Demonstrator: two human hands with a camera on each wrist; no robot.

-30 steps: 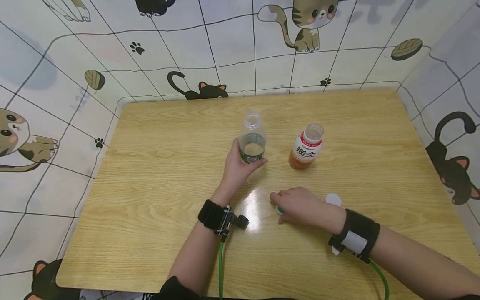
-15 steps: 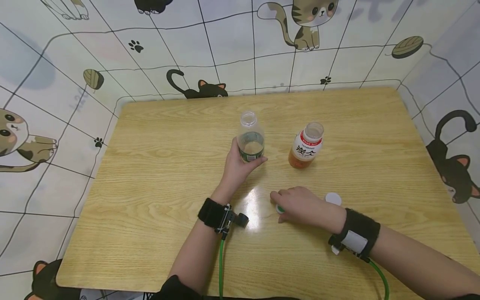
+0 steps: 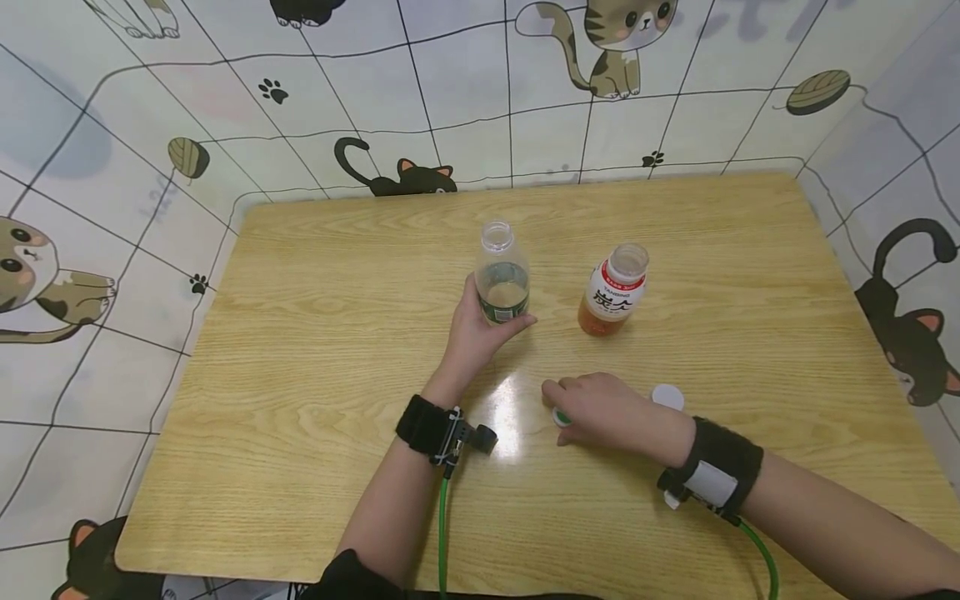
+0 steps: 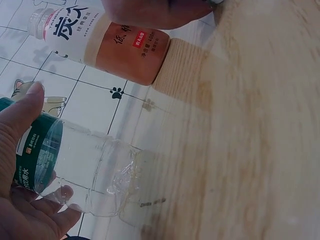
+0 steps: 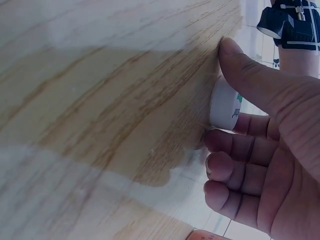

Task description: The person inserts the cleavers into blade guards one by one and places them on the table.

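Observation:
My left hand [image 3: 474, 333] grips the lower part of a clear plastic bottle [image 3: 501, 279] that stands uncapped on the table. In the left wrist view, its green label [image 4: 42, 150] lies between thumb and fingers. Whether any liquid is inside is hard to tell. My right hand [image 3: 609, 415] is low over the table, thumb and curled fingers around a small white bottle cap [image 5: 225, 104] with green print. From the head view only a sliver of that cap [image 3: 561, 418] shows. An open drink bottle [image 3: 611, 292], white above and orange-brown below, stands right of the clear one.
A plain white cap [image 3: 667, 396] lies beyond the right wrist, partly hidden by it. The wooden table [image 3: 315, 333] meets patterned walls [image 3: 465, 100] at the back and sides. Green cables [image 3: 442, 533] trail from both wrist cameras.
Between the first earlier frame and now, the clear bottle's neck has shifted slightly left. The right hand, its cap and the drink bottle look unchanged.

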